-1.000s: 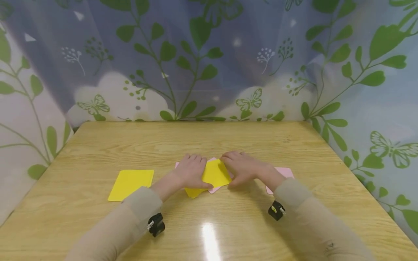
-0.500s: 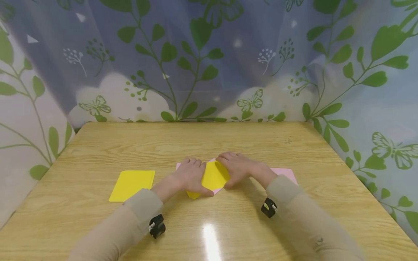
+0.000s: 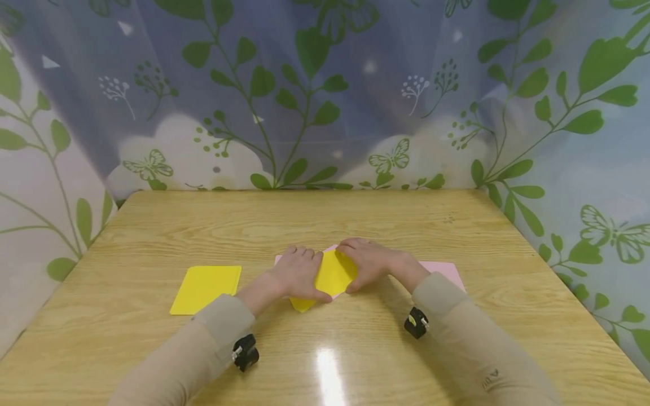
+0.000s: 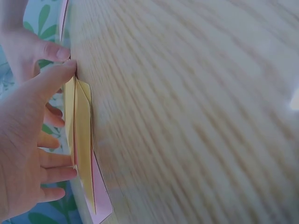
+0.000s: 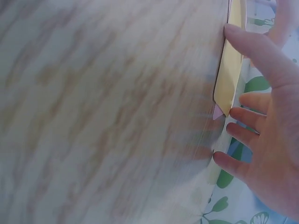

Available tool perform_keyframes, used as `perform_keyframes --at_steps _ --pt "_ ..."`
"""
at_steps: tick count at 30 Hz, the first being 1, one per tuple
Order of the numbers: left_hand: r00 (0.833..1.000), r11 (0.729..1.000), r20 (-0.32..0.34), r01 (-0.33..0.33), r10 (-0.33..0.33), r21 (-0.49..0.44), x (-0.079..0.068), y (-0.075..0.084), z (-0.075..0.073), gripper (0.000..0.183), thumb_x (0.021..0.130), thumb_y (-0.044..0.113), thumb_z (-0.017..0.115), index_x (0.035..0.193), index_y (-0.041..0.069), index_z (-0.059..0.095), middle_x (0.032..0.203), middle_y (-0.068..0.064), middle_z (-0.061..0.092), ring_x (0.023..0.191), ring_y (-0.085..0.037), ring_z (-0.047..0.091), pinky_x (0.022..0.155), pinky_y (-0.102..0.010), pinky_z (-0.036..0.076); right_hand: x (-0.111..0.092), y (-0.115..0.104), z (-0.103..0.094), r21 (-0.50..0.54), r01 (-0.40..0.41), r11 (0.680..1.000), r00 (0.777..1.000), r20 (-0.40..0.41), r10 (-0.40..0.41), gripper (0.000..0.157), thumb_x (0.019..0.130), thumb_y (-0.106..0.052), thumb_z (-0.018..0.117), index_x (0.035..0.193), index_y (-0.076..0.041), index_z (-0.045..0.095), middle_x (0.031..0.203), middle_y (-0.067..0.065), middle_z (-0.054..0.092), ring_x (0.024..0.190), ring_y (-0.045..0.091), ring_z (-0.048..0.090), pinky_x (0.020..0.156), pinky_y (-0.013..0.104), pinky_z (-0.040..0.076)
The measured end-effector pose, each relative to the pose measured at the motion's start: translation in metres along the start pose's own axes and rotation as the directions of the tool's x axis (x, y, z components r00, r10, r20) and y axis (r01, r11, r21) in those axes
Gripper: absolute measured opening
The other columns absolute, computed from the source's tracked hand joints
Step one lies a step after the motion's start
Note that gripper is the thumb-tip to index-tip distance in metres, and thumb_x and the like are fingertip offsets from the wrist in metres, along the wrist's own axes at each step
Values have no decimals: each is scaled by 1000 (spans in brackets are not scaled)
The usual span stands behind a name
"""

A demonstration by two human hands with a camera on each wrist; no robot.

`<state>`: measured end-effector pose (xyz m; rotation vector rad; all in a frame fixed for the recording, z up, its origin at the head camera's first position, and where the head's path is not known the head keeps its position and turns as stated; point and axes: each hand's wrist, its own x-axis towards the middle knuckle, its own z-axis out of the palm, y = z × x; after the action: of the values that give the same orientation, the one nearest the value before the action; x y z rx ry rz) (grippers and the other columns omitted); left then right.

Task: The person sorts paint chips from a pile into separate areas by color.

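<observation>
Fingers [image 4: 58,174] of left hand [image 3: 298,273] and right hand [image 3: 372,260] spread, touching yellow paper [image 3: 335,272] over pink paper [image 4: 101,198]; wood-grain surface [image 3: 325,220]; yellow square [image 3: 207,287] near left sleeve [image 3: 198,338]

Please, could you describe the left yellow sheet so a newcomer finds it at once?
Start at the wooden table; look left of the left hand. The left yellow sheet lies flat there, its near right corner hidden by the sleeve. Unlike the middle yellow sheet, it has no hand on it and no pink around it.
</observation>
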<state>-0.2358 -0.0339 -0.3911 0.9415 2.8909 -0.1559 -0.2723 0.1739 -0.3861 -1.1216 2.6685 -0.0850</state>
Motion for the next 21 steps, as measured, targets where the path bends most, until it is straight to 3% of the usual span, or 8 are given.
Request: perform_keyframes --at_steps 11,17,21 --pt "1000 1000 -25 -6 6 -11 2 -3 6 99 71 73 54 137 0 37 129 -14 49 119 -29 44 103 -45 29 1 -2 5 -13 18 1000 1000 -14 -18 95 70 -54 70 140 -3 32 144 15 31 132 31 29 101 52 30" --pt "996 999 -81 -38 37 -16 -2 -10 3 98 71 70 56 136 -1 39 128 -16 48 119 -30 42 101 -47 30 2 -9 0 -71 34 997 996 -77 -39 101 68 -58 71 140 0 31 143 17 32 130 32 31 98 53 33" --pt "993 998 -103 -63 62 -11 -7 -17 1 95 71 68 57 134 -2 41 128 -15 47 118 -30 41 100 -47 29 3 -15 -4 -104 12 995 997 -78 -20 106 66 -63 70 142 -2 28 145 14 31 132 30 29 100 52 32"
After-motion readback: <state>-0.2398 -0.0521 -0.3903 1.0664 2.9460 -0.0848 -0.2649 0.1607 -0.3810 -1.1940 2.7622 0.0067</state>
